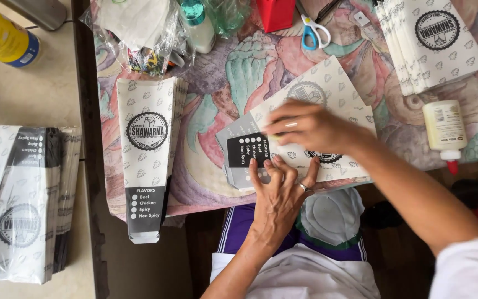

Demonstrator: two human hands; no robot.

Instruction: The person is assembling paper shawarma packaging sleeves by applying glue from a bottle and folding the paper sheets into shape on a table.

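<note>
Step now: I am folding a paper sleeve (327,94) flat on the desk (222,83), in the middle of the frame. I think I am pressing down a flap at its dark end.
My left hand (279,191): it comes up from the bottom middle. The fingers are spread apart and press flat on the sleeve's lower edge. It grips nothing.
My right hand (305,126): it reaches in from the right. The fingers are close together and lie flat on top of the sleeve, holding it down. It is not closed around it.
Next move: I think the fold needs a firm rub along the edge, and both hands must keep the paper from sliding.
Done sleeves: one pile (150,155) lies left of my hands, one pile (17,205) at the far left edge, and one pile (432,39) at the upper right. That makes three piles. I cannot count the sheets in each.
Glue bottle (445,130): one, white with a red tip, lying at the right.
Scissors (313,30): one pair, blue handles, top middle.
Yellow can (4,36): one, upper left corner.
Plastic bag (139,27): one, clear, at the top with white things inside.
Small bottle (197,25): one, teal cap, beside the bag.
</note>
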